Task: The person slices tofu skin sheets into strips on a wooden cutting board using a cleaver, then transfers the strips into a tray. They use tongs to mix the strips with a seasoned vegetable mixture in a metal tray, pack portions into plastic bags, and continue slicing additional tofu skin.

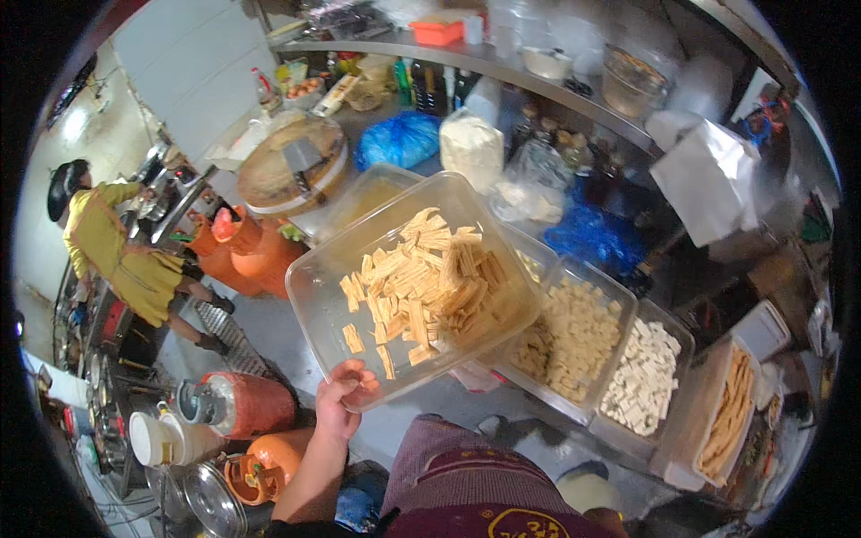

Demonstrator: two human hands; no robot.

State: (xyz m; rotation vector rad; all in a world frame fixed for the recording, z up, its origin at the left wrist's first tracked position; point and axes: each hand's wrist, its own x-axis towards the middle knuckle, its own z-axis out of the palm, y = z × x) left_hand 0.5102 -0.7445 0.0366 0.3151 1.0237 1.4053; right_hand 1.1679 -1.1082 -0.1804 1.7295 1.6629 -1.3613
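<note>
My left hand (342, 401) grips the near left corner of a clear plastic tub (316, 323), which is tilted. Pale tan, ridged pieces that look like cut dried tofu skin (420, 279) lie heaped inside it. My right hand is out of view. Behind the tub, another clear container (377, 195) stands partly covered. To the right is a row of tubs: one with small beige cubes (582, 329), one with white chunks (644, 376) and one with long tan strips (730, 417).
A cleaver (303, 158) lies on a round wooden chopping block (269, 181). Blue plastic bags (397, 140) are on the counter beneath a metal shelf (471, 57). At left, a person in yellow (121, 249) stands beyond orange gas cylinders (262, 259); a red cylinder (259, 405) and white buckets (155, 438) are nearer.
</note>
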